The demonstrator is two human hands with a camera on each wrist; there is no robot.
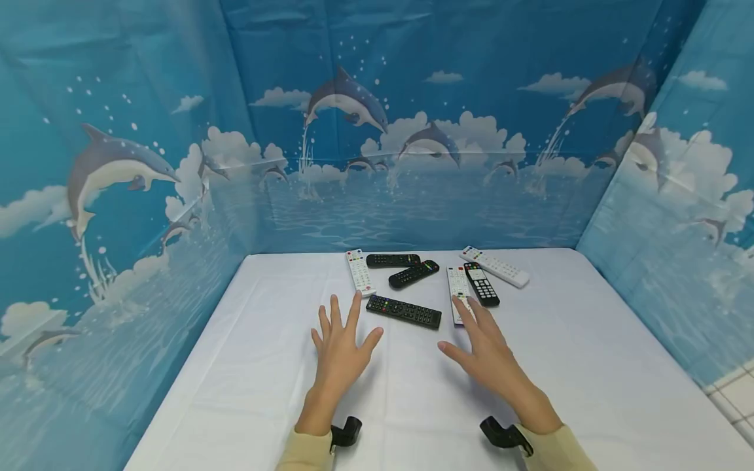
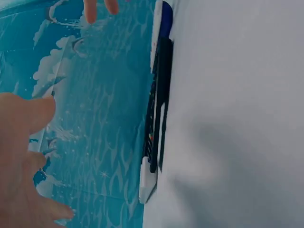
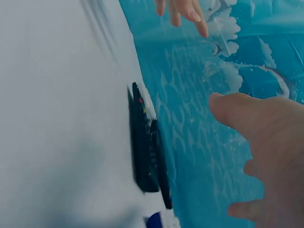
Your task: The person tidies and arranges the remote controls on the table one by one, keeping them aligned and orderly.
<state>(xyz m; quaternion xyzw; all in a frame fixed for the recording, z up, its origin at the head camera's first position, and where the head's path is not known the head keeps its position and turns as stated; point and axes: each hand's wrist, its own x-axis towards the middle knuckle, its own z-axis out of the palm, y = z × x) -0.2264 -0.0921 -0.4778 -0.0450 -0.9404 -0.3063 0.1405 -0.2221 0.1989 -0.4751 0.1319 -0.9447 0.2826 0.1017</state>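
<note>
Both hands are hovering with fingers spread, gripping nothing: left hand [image 1: 340, 347] just beside the black remote [image 1: 403, 311], right hand [image 1: 489, 350] reaching the white remote [image 1: 457, 284] beside it.

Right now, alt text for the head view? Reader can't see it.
Two open hands, left hand and right hand, reach over a white table toward seven scattered remotes, four black and three white. The right fingertips overlap a white remote; the left fingertips are beside another white remote. Blue dolphin-print sheets wall the table.
</note>
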